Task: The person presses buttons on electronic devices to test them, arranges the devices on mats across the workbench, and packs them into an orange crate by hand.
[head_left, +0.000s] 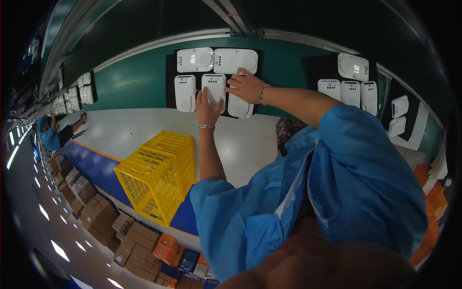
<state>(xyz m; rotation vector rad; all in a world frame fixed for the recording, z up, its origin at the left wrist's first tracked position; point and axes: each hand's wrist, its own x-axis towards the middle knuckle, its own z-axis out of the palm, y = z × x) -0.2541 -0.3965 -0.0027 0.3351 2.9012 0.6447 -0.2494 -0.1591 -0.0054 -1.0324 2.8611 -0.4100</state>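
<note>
Several white plastic devices with rounded corners lie in two rows on a black mat. My left hand lies over the lower part of the middle device in the near row, fingers stretched and apart. My right hand rests with spread fingers over the top of the near-row right device, partly hiding it. One fingertip reaches toward the upper right device. Left of my left hand lies another near-row device, and an upper left device lies beyond. Neither hand visibly lifts anything.
The mat lies on a green work surface. Another black mat with similar devices is at right. Yellow plastic crates stand behind me at left. Cardboard boxes and orange crates are farther back. Another person works at far left.
</note>
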